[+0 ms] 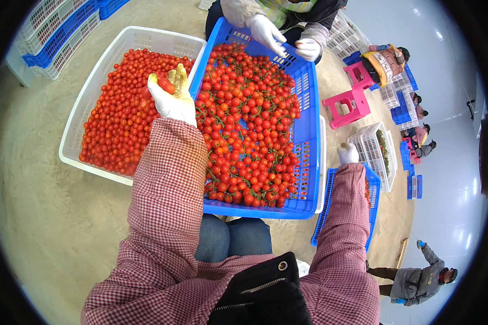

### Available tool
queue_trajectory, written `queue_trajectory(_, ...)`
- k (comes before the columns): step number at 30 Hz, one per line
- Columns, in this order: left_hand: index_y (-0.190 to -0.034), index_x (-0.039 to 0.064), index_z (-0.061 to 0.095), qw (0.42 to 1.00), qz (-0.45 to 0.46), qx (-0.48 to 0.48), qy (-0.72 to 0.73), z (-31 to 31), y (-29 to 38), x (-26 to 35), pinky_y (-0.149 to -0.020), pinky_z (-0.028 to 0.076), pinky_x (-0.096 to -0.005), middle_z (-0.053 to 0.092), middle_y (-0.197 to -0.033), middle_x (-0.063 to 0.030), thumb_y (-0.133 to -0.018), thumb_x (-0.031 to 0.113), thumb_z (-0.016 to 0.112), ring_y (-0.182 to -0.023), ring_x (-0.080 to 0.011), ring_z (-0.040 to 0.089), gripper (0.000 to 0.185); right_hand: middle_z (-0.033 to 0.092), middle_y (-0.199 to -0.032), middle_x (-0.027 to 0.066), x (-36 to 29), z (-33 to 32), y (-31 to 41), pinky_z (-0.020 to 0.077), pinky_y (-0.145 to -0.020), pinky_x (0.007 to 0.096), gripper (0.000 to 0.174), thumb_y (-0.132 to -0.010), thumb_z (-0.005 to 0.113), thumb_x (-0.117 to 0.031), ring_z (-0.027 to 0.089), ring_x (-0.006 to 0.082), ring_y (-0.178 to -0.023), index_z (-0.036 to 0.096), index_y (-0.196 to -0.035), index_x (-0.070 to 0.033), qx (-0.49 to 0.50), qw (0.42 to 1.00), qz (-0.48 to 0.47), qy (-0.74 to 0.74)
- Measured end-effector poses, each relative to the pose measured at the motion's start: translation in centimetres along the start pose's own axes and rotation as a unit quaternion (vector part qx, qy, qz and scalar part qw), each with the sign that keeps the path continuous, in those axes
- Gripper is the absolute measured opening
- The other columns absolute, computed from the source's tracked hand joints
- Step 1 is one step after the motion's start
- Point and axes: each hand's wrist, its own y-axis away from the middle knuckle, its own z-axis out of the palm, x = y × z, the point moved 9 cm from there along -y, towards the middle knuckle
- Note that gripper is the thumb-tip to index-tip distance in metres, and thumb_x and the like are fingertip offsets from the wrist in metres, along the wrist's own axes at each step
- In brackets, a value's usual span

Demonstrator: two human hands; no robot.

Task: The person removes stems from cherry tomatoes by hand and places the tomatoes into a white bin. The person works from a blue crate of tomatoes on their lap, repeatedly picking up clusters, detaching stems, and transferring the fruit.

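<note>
My left hand [173, 101], in a white glove with yellow-stained fingertips, is cupped palm up above a white plastic crate [71, 134] of loose cherry tomatoes [118, 122]. A blurred red cherry tomato [165, 85] lies between its thumb and fingers. Directly before me a blue plastic crate [264, 212] holds cherry tomatoes with green stems [248, 142]. My right hand [347, 154], also white-gloved, reaches far right with curled fingers, beside a white crate [368, 150] of tomatoes and greenery. Whether it holds anything is hidden.
Opposite me, a co-worker's white-gloved hands [268, 34] are over the blue crate's far end. A lower blue crate [325, 207] sits under my right forearm. Pink stools [347, 107] stand at right, stacked crates [57, 36] at upper left. A person [417, 280] stands at lower right.
</note>
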Motion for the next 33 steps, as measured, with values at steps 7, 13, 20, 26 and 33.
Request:
queue_trajectory(7,-0.113,-0.002,0.038,0.999,-0.012,-0.009,-0.052,0.0,-0.1,-1.0,-0.082,0.051,-0.0391,0.053,-0.104,-0.0223,-0.085,0.03,0.056,-0.095,-0.0315,0.058,0.046,0.063,-0.087,0.0118,-16.0,-2.5,0.9,0.0472,-0.074,0.0317,0.011,-0.074,0.059,-0.009,0.061,0.0263,-0.082,0.064,-0.083,-0.006,0.152,0.931,-0.253,-0.214)
queue_trajectory(13,-0.095,0.006,0.057,0.901,-0.215,-0.21,-0.312,0.8,3.9,-8.5,-0.061,0.048,-0.027,0.064,-0.082,-0.01,-0.089,0.027,0.046,-0.074,-0.0197,0.063,0.025,0.054,-0.108,0.0121,-25.2,6.8,1.9,0.0441,-0.085,0.039,0.044,-0.067,0.055,-0.003,0.049,0.0306,-0.104,0.052,-0.111,-0.007,0.025,0.959,-0.278,0.053)
queue_trajectory(20,-0.102,0.002,0.055,0.663,-0.333,-0.35,-0.572,-3.3,10.2,-13.3,-0.056,0.047,-0.0232,0.062,-0.083,-0.0058,-0.087,0.022,0.053,-0.067,-0.012,0.06,0.025,0.059,-0.097,0.0145,-23.0,9.3,3.3,0.0462,-0.079,0.041,0.032,-0.067,0.06,-0.012,0.053,0.0329,-0.094,0.059,-0.098,-0.009,-0.11,0.97,-0.217,-0.031)
queue_trajectory(26,-0.099,0.0,0.056,0.642,-0.309,-0.359,-0.603,-4.1,9.5,-13.3,-0.053,0.046,-0.0236,0.06,-0.079,-0.0051,-0.085,0.023,0.055,-0.064,-0.0115,0.058,0.026,0.061,-0.087,0.0133,-22.6,10.4,4.1,0.0474,-0.074,0.0402,0.028,-0.061,0.061,-0.007,0.057,0.0325,-0.083,0.061,-0.089,-0.007,-0.125,0.954,-0.266,-0.055)
queue_trajectory(33,-0.095,0.001,0.057,0.637,-0.282,-0.356,-0.623,-4.8,8.5,-13.5,-0.052,0.046,-0.0242,0.061,-0.075,-0.005,-0.084,0.024,0.055,-0.062,-0.0121,0.058,0.025,0.062,-0.082,0.0045,-23.3,11.7,5.0,0.047,-0.065,0.0264,0.024,-0.07,0.063,-0.005,0.059,0.0157,-0.074,0.059,-0.094,-0.001,-0.294,0.824,-0.054,-0.482)
